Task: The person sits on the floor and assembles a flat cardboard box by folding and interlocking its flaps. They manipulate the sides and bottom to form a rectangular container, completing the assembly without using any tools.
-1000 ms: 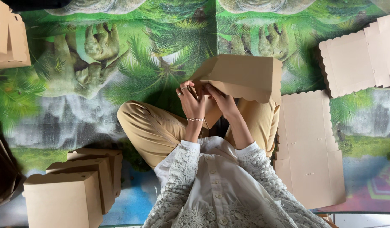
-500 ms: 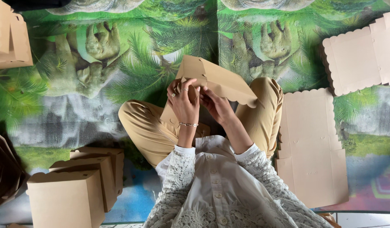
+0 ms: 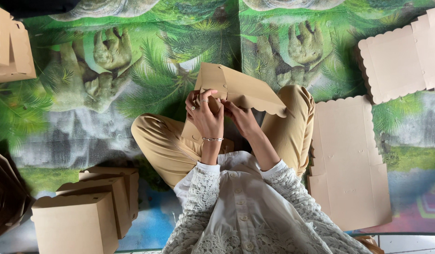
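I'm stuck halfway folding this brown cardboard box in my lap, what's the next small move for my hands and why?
Probably press the corner that both hands pinch until it locks. The left hand and right hand meet at one corner of the half-folded box, whose scalloped flap hangs loose, unlike the finished boxes beside you.

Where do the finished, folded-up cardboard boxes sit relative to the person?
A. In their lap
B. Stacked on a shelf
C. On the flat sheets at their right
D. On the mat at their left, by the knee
D: three assembled cardboard boxes stand in a cluster on the printed mat at the person's left; the right holds only flat box blanks.
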